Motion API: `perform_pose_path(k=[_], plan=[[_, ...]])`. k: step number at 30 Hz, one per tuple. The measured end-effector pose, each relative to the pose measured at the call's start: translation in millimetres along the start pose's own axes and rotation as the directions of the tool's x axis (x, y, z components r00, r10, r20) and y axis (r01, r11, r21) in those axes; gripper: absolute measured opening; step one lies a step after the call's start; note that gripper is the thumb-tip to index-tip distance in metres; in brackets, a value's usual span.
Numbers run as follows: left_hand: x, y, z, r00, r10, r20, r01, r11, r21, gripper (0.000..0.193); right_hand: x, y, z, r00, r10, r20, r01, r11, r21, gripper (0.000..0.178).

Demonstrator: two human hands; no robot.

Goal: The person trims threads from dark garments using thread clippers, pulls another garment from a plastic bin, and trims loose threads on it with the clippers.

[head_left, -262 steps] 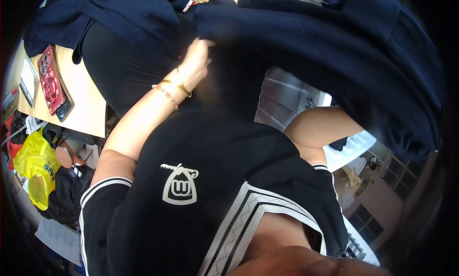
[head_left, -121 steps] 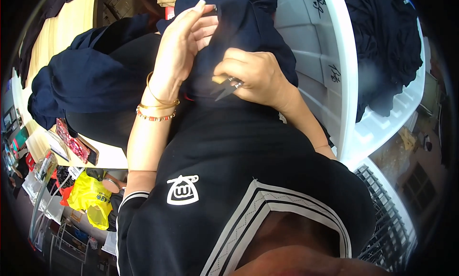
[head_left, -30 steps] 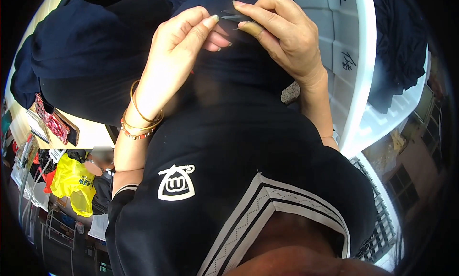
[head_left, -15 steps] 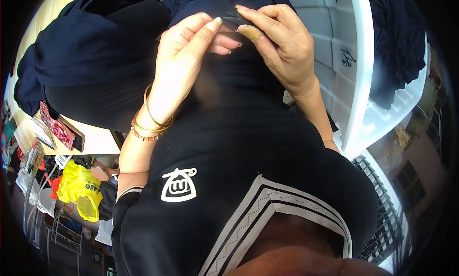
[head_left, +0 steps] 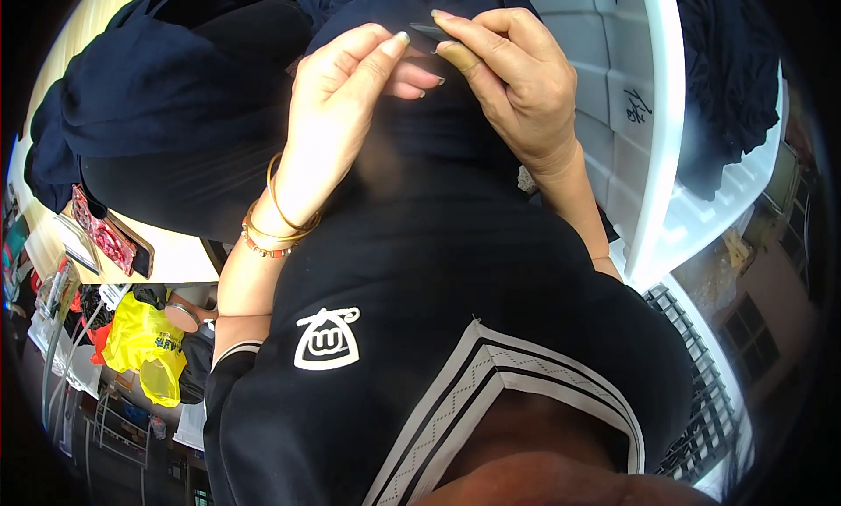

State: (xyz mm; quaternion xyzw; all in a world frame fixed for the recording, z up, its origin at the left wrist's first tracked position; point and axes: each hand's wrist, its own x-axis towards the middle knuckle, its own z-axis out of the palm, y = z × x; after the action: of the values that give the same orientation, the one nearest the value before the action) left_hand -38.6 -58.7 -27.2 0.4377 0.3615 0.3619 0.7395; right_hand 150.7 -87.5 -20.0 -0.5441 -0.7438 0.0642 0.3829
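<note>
My right hand [head_left: 526, 81] pinches a thin grey, see-through sliver [head_left: 425, 31] between thumb and forefinger; its kind is not clear, and its narrow end points toward my left hand. A tan wrapping covers the tip of the right thumb. Close by on the left, my left hand [head_left: 337, 90] has thumb and forefinger pressed together, with its other fingers curled underneath. Anything in that pinch is too fine to make out. Under and beyond both hands lies dark navy cloth [head_left: 162, 99], heaped widest to the left.
A white plastic crate [head_left: 657, 155] rises close to my right arm, with dark cloth [head_left: 727, 85] beyond its wall. On the pale wooden tabletop [head_left: 180, 247] at left lies a phone in a red patterned case [head_left: 105, 234]. Below hangs a yellow plastic bag [head_left: 144, 344].
Both hands keep almost the same place and pinch. The grey sliver has tilted slightly at the right fingertips, and the left hand has shifted a touch to the right.
</note>
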Motion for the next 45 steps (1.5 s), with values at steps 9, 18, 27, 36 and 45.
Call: perform_pose_path(k=[9, 18, 27, 36, 45], plan=[[-2.0, 0.2, -5.0, 0.996, -0.084, 0.019, 0.085, 0.989, -0.120, 0.018, -5.4, 3.6, -13.3, 0.977, 0.213, 0.012, -0.208, 0.939, 0.272, 0.022], [-2.9, -1.3, 6.8, 0.934, -0.347, 0.090, 0.352, 0.934, -0.056, 0.033, -39.1, 24.3, -22.7, 0.954, 0.298, 0.035, -0.293, 0.896, 0.334, 0.026], [8.4, -13.5, 19.8, 0.908, -0.417, 0.037, 0.419, 0.906, -0.068, 0.035, -62.3, 20.8, -20.3, 0.947, 0.282, 0.153, -0.317, 0.896, 0.309, 0.029], [9.8, -16.5, 21.2, 0.920, -0.391, -0.012, 0.391, 0.920, -0.035, 0.029, -68.7, 24.3, -24.5, 0.949, 0.187, 0.252, -0.261, 0.917, 0.301, 0.024], [2.1, -19.8, 12.0, 0.937, -0.346, -0.044, 0.344, 0.938, -0.046, 0.019, -67.3, 27.2, -28.7, 0.957, 0.191, 0.218, -0.268, 0.871, 0.411, 0.032]])
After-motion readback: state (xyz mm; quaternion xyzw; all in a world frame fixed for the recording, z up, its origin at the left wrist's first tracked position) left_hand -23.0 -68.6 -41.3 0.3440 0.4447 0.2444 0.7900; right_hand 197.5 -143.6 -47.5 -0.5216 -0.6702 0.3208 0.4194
